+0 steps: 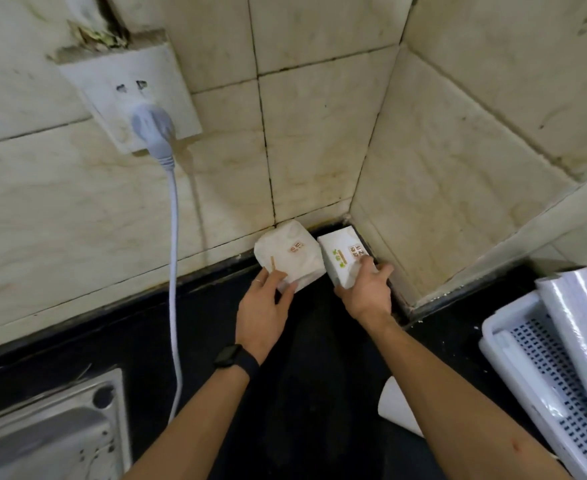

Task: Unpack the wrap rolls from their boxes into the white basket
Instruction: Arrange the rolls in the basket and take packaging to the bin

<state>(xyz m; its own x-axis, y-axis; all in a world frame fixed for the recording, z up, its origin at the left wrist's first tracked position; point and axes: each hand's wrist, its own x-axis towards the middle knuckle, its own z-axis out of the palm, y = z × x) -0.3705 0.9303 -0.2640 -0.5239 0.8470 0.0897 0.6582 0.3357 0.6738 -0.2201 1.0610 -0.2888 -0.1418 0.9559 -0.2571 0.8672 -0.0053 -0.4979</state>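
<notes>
Both grips are on boxes in the far corner of the black table (146, 344). Right hand (366, 292) is curled round the near end of the right box (342, 258), thumb on one side, fingers on the other, so closed on it. Left hand (264, 306) is only loosely bent; fingertips rest on the near edge of the left box (288, 258), and I can't tell if it's really gripped or just touched.

Risks, as I read it: the right box sits tight against the right wall tiles w/ the other box just beside it, so pulling it out at an angle could jam it on the wall or knock its neighbour. The left box looks soft and crumpled, so a one-edge pinch may slip or crush it. If an end flap is open, a roll could slide out onto the table. The white cable (174, 271) hangs well left, so low snag risk.

Orientation: each box's long axis runs near-to-far, far ends tipped toward the wall corner, near ends toward the person; printed faces are up.

White basket (499, 327) is at the right edge, well apart from the boxes, w/ wrap rolls (583, 327) already lying in it lengthwise near-to-far. So some unpacking looks done, w/ these two boxes left.
</notes>
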